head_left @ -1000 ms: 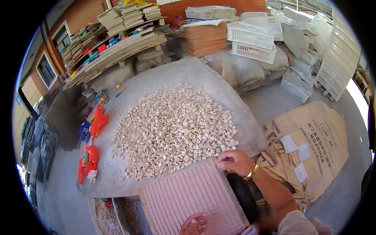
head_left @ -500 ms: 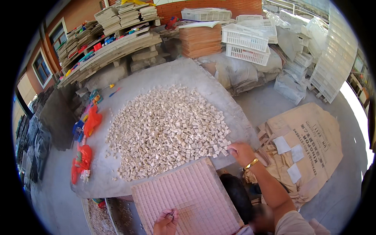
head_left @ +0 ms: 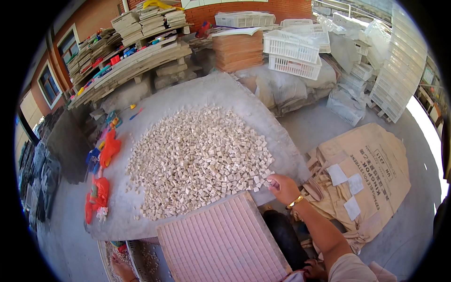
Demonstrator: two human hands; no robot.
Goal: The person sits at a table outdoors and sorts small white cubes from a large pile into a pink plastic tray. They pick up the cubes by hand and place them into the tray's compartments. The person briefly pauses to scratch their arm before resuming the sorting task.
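A big heap of small pale stone tiles (head_left: 197, 160) lies on a grey table (head_left: 225, 94). My right hand (head_left: 283, 187), with a gold bracelet on the wrist, rests at the heap's near right edge, fingers curled on a few tiles. A pink gridded tray (head_left: 225, 242) leans at the table's near edge. My left hand (head_left: 123, 270) is low at the left, below the table edge, beside a round container with loose tiles (head_left: 145, 258). Its fingers are cut off by the picture's rim.
Orange and blue plastic pieces (head_left: 105, 155) lie along the table's left side. Brown paper sacks (head_left: 366, 174) are spread on the floor to the right. White plastic crates (head_left: 293, 51), stacked boards (head_left: 237, 49) and loaded shelves (head_left: 127, 56) stand behind.
My left hand has moved left, off the pink tray and down beside the table. My right hand stays at the heap's near right edge, shifting only slightly.
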